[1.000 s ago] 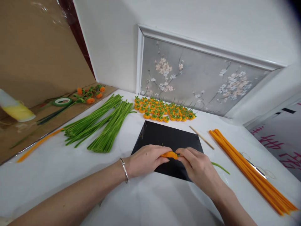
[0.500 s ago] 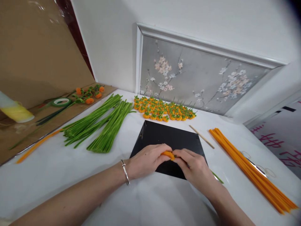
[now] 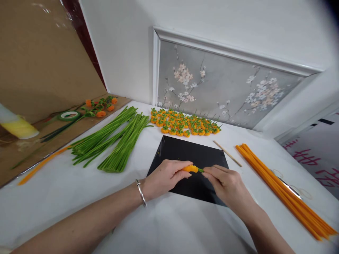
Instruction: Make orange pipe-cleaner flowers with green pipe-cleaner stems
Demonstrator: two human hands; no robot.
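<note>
Fingers and thumb of my left hand (image 3: 166, 176) pinch a small orange fuzzy piece (image 3: 191, 168) above the black mat (image 3: 193, 148). A short green stem (image 3: 200, 170) sticks out of its right end, and my right hand (image 3: 225, 181) pinches that stem. The fingertips of the two hands are a small gap apart. Behind the mat stand several small orange pieces with green tops (image 3: 182, 121). Bundles of green fuzzy stems (image 3: 123, 144) lie to the left of the mat.
Orange stems (image 3: 278, 187) lie at the right over a shiny metal tool (image 3: 290, 187), with a thin wooden stick (image 3: 227, 153) nearer the mat. Far left, green tape (image 3: 69, 115), orange flowers (image 3: 100, 113) and a yellow-white bottle (image 3: 19, 126) rest on cardboard.
My right hand has moved slightly right, away from my left, and more green stem shows between them. The green strand end beside my right wrist no longer shows.
</note>
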